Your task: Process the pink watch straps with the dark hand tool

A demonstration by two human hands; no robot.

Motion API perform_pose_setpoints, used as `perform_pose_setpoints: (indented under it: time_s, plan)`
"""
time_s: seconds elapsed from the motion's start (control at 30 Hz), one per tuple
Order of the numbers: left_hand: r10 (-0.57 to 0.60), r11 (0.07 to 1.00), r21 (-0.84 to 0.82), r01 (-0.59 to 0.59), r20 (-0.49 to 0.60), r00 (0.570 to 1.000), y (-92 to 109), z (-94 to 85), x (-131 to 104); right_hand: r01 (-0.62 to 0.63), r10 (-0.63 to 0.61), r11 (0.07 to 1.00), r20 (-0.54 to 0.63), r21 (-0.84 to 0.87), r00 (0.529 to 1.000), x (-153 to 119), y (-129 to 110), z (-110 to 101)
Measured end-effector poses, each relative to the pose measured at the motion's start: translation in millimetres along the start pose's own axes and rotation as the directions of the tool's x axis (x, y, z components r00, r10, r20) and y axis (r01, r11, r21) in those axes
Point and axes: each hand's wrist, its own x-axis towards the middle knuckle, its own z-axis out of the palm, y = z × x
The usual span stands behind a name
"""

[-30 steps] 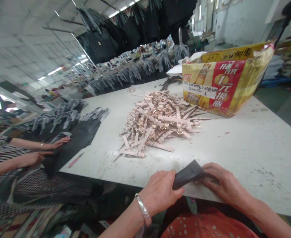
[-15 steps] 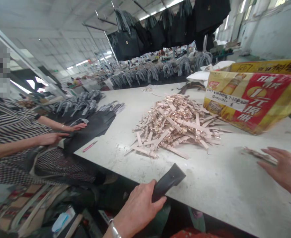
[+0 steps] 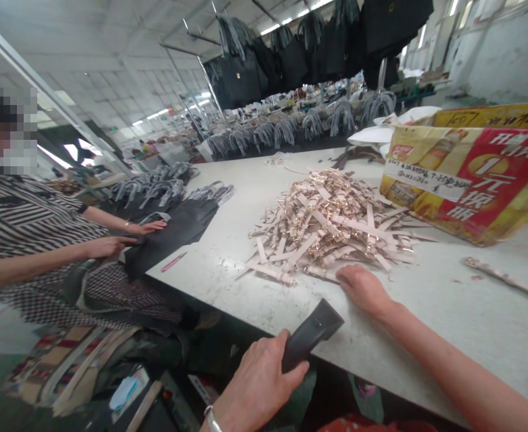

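My left hand [image 3: 264, 372] is closed around a dark grey handheld tool [image 3: 311, 333] with a wide, flat end, held over the table's near edge. My right hand [image 3: 360, 288] is at the near side of a heap of pale pink straps [image 3: 331, 216] with gold-coloured metal fittings. Its fingers pinch the end of one pale pink strap [image 3: 320, 273] lying at the heap's front; the fingertips are partly hidden. Another strap [image 3: 509, 279] with a metal end lies apart on the table to the right.
A yellow and red cardboard box [image 3: 457, 180] stands right of the heap on the white table [image 3: 228, 264]. Pink-handled snips [image 3: 173, 261] lie near the left edge. A co-worker's hands [image 3: 147, 228] rest on black fabric pieces [image 3: 174, 231]. Black bags [image 3: 291, 60] hang behind.
My right hand has let go of a strap at the right and moved left to the heap. The tool stays in my left hand. The view has shifted slightly.
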Motion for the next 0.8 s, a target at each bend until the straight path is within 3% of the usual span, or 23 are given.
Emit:
perform_pose_setpoints:
  time_s: [0.23, 0.33, 0.47, 0.63, 0.8]
  plan:
    - [0.08, 0.996, 0.028, -0.081, 0.043, 0.996, 6, -2.6, 11, -0.069, 0.089, 0.989, 0.155, -0.128, 0.984, -85, 16, -53]
    - [0.152, 0.986, 0.064, -0.157, 0.079, 0.985, 18, -3.0, 18, -0.085, 0.102, 0.99, 0.148, -0.112, 0.984, -105, 13, -60]
    - [0.215, 0.958, 0.171, -0.228, 0.092, 0.972, 33, -4.5, 27, -0.116, 0.119, 0.991, 0.052, -0.061, 0.992, -97, 5, -44]
    - [0.272, 0.916, 0.276, -0.292, 0.109, 0.956, 44, -13.7, 37, -0.119, 0.116, 0.992, 0.08, 0.038, 0.99, -79, 3, -24]
    - [0.308, 0.888, 0.321, -0.33, 0.118, 0.944, 57, -16.1, 46, -0.125, 0.12, 0.987, 0.057, 0.102, 0.991, -81, 5, -21]
